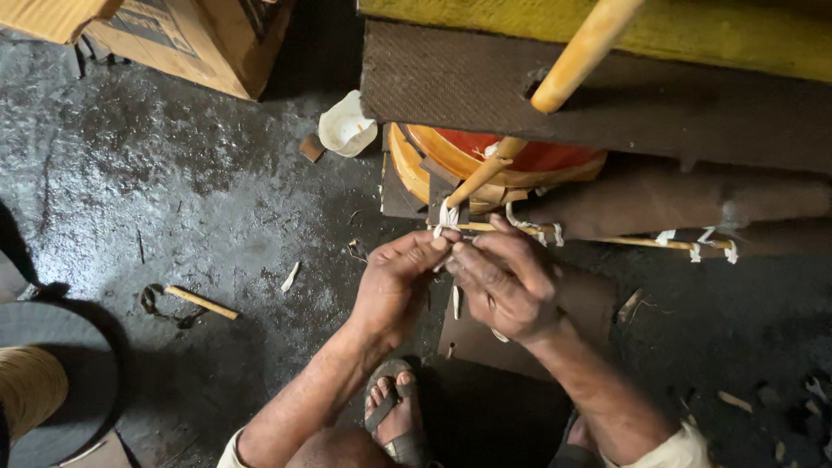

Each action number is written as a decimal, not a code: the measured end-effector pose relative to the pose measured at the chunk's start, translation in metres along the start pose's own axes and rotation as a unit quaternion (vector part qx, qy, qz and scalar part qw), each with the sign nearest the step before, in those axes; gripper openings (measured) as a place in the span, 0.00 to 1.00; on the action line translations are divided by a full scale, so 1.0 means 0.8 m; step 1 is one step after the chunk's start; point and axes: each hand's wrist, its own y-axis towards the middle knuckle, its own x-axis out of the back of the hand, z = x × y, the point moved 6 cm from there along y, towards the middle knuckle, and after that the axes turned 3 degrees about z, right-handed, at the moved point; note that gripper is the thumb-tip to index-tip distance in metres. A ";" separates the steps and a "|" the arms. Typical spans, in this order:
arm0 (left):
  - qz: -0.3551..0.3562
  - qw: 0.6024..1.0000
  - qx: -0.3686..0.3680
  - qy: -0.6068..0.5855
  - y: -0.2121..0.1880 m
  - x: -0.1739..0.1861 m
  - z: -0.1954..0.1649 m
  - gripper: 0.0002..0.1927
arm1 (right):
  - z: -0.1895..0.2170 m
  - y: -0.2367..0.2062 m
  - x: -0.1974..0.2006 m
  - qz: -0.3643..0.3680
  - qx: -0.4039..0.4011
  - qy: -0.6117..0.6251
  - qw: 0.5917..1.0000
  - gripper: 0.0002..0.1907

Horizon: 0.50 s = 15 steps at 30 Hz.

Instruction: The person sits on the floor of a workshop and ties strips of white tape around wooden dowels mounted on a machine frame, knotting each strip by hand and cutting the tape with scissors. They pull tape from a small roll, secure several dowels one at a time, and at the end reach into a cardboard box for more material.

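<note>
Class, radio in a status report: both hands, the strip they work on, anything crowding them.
Left hand and right hand pinching white strip at thin cane rod. Thick cane stick crosses just above. Brown board beneath.

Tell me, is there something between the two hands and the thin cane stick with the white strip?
No, nothing visible stands between them. The left hand and the right hand already meet at the white strip tied on the thin cane stick, fingertips pinching it. The brown boards and the thicker cane lie beyond the stick.

floor [173, 199]: dark, grimy concrete — wet sheen | cardboard box [191, 39] top left | dim light
</note>
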 end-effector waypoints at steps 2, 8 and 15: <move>0.008 1.000 0.006 -0.014 -0.001 -0.001 0.002 0.10 | -0.005 -0.004 -0.005 -0.023 -0.073 0.039 0.996 0.12; 0.010 1.000 -0.012 -0.014 -0.007 -0.005 0.000 0.11 | -0.027 -0.011 -0.022 -0.065 -0.303 0.265 0.913 0.09; 0.000 0.999 -0.036 0.023 -0.031 -0.010 0.001 0.16 | 0.014 0.024 -0.001 0.109 -0.092 0.003 0.990 0.16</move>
